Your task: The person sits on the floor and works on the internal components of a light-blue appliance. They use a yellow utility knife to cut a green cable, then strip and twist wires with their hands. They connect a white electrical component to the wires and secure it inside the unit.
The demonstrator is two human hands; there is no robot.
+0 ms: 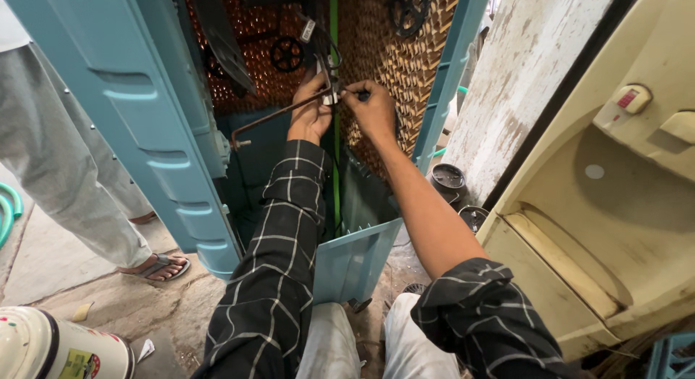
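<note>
Inside an open blue cooler cabinet [166,162], left hand [311,115] grips a small white connector [329,98]; right hand [373,107] pinches its wire, joint seemingly unfinished.

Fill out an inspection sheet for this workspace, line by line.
Surface: rough stone floor, dusty, with scraps of litter.
Job's things: open teal cooler cabinet with brown honeycomb pad at the back; bent rusty pipe inside.
Clutter: two dark round caps by the wall; white drum at lower left.
Grippers: left hand and right hand are both pinched around a small white fitting; what it is cannot be told.
Cables: black wires hang above the hands.
Surroundings: another person's sandalled foot at left; cream cooler body at right; peeling wall.
</note>
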